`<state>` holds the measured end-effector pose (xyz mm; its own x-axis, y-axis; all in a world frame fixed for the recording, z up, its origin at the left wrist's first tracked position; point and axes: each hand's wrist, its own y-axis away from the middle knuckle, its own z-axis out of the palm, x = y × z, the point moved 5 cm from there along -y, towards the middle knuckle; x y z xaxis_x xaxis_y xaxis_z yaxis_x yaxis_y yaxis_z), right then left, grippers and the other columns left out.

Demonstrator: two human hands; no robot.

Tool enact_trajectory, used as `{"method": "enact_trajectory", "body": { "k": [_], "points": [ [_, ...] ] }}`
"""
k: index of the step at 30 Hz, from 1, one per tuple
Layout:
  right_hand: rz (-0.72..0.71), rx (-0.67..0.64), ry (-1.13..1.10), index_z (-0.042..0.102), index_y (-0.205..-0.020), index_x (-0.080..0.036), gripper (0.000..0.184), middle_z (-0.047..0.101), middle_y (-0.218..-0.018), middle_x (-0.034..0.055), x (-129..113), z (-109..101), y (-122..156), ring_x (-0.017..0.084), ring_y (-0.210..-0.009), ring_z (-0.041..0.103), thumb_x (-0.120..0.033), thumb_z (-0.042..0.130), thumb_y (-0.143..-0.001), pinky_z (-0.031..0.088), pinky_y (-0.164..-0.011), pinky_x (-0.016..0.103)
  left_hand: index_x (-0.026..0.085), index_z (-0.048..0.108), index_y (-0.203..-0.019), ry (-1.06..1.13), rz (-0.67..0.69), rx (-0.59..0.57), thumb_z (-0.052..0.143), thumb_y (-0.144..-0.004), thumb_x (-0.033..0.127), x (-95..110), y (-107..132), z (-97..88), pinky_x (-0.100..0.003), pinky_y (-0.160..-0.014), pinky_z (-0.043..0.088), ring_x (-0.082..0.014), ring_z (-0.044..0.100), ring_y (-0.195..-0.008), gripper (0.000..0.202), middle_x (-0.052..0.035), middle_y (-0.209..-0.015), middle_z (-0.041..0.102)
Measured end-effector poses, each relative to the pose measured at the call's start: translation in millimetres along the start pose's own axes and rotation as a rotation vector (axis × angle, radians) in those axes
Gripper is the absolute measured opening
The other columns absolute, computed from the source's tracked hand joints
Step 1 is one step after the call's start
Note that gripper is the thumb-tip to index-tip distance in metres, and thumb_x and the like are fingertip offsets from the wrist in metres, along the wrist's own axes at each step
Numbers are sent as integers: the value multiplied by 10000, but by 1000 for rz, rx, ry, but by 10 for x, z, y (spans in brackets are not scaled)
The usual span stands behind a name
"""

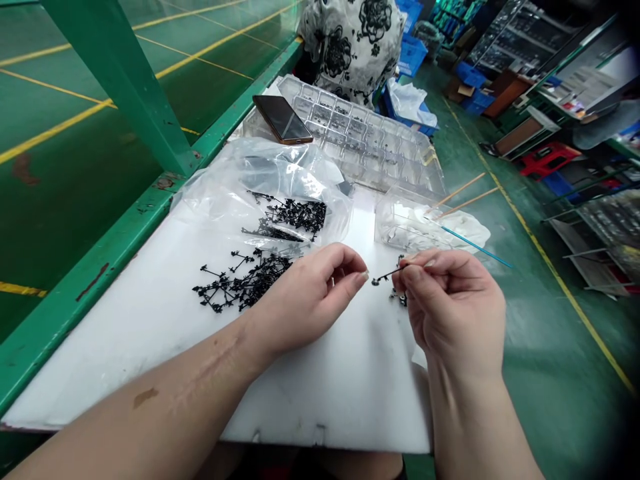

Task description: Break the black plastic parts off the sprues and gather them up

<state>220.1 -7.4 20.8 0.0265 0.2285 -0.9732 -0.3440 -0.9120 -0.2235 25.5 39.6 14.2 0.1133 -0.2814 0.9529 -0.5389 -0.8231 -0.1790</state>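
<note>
The black moulded plastic sprig [387, 274] was a thin, knobbly stem held above the middle of a matte white board [320, 407], pinched between the thumb and forefinger of the right hand [453, 310], with its lumpy end toward 9 o'clock. The left hand [310, 300] curled just beside that end, its thumb and forefinger pressed together; whether they held anything tiny was too small to tell. A few loose black pieces [399, 298] lay just below the right fingers. Seen from the hands, a tangled heap of branching black sprues [245, 283] sat on the board at 9 o'clock, close to the left wrist, and a second heap [295, 217] lay at 11 o'clock on a crinkled clear plastic bag [220, 180]. A clear compartment tray [360, 133] stood at 12 o'clock, with a dark glossy smartphone [281, 119] on its left corner. At 2 o'clock, a clear plastic box [405, 223] held white cloth, with wooden sticks [463, 193] and a thin blue stick [475, 247] angling out. A green steel rail [90, 280] bounded the board's left edge, while the board's near edge lay at 6 o'clock, well below the hands. Beyond the tray, a co-worker's black-and-white floral garment [353, 40] showed.
</note>
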Motion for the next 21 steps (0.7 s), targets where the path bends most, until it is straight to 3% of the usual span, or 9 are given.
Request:
{"method": "enact_trajectory", "body": {
  "k": [4, 6, 10, 14, 17, 21],
  "points": [
    [-50, 167, 29, 652, -837, -233, 254, 682, -793, -20, -31, -285, -146, 137, -693, 639, -206, 902, -793, 557, -634, 257, 207, 664, -1054, 23, -62, 22, 591, -1090, 268, -48, -10, -43, -300, -752, 495, -149, 624, -804, 101, 22, -905, 669],
    [-54, 199, 205, 695, -881, -235, 219, 661, -766, -25, -64, -478, -221, 135, -666, 604, -250, 895, -792, 530, -631, 266, 217, 664, -1055, 24, -75, 26, 588, -1093, 286, -60, -13, -52, -304, -749, 498, -154, 629, -812, 109, 20, -912, 673],
    [83, 71, 776, 764, -1024, -228, 226, 669, -781, -1, -74, -736, -304, 157, -654, 594, -348, 827, -843, 459, -589, 290, 227, 668, -1042, 22, -90, 9, 590, -1094, 299, -79, -9, -36, -312, -738, 497, -163, 629, -806, 119, 13, -905, 674],
    [176, -65, 1071, 757, -1038, -220, 252, 700, -762, 17, -30, -767, -305, 182, -628, 603, -418, 752, -882, 435, -590, 323, 234, 665, -1078, 2, -82, 4, 578, -1113, 323, -108, 10, -39, -313, -748, 520, -166, 646, -818, 129, 5, -934, 686],
    [139, -72, 1104, 771, -1047, -211, 290, 726, -784, 30, -60, -731, -300, 191, -643, 615, -455, 749, -892, 435, -604, 331, 228, 652, -1089, -66, -9, 23, 563, -1122, 289, -98, 28, -33, -314, -737, 516, -168, 639, -816, 113, -4, -938, 683],
    [-73, 178, 873, 786, -1078, -212, 301, 728, -796, 31, -458, -736, -265, 181, -662, 619, -466, 747, -921, 457, -615, 316, 191, 661, -1051, -174, 192, -3, 558, -1076, 186, -17, 64, 116, -364, -827, 544, -197, 633, -882, 107, -44, -964, 684]
  ]
}}
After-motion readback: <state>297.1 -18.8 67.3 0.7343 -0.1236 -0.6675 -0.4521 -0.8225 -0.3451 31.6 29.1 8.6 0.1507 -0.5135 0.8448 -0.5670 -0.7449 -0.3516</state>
